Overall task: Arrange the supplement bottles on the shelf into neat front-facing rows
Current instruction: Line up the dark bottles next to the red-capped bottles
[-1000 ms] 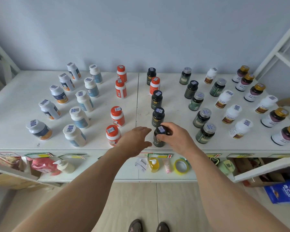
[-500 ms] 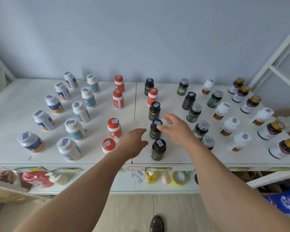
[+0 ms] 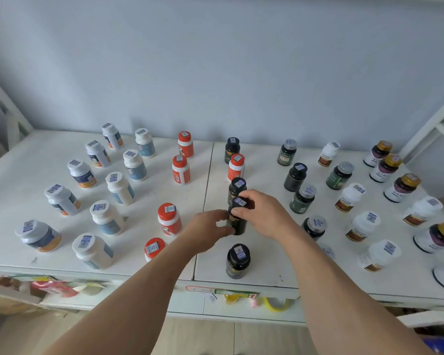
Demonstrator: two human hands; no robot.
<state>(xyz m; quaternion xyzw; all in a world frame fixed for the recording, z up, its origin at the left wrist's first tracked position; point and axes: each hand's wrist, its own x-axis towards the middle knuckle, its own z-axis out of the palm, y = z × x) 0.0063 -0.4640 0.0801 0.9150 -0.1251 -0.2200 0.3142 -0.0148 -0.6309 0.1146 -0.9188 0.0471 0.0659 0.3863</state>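
Since half a second ago both hands have closed in on the second black bottle [image 3: 237, 221] of the middle column; before, the right hand hovered open above it and the left hung short of it. From the head view, the right hand [image 3: 263, 213] now curls over the bottle's cap from the right, fingers wrapped round the top, while the left hand [image 3: 205, 233] pinches the bottle's lower body from the left, thumb and fingertips against its side. The bottle stands upright on the white shelf [image 3: 267, 265], just behind the front black bottle [image 3: 238, 261] and directly in front of another black bottle [image 3: 236, 187], whose lower half it covers.

Much of the held bottle's label is hidden behind the fingers; only a gold strip shows. A silver-capped dark bottle [image 3: 314, 226] sits partly behind the right wrist, and the front orange-capped bottle [image 3: 153, 248] is cut by the left forearm. At the far right edge a bottle is cropped by the frame, and motion blur smears the labels so no text can be read.

The held bottle is dark, near black, with a black cap carrying a small white and blue barcode sticker, like its neighbours in the column
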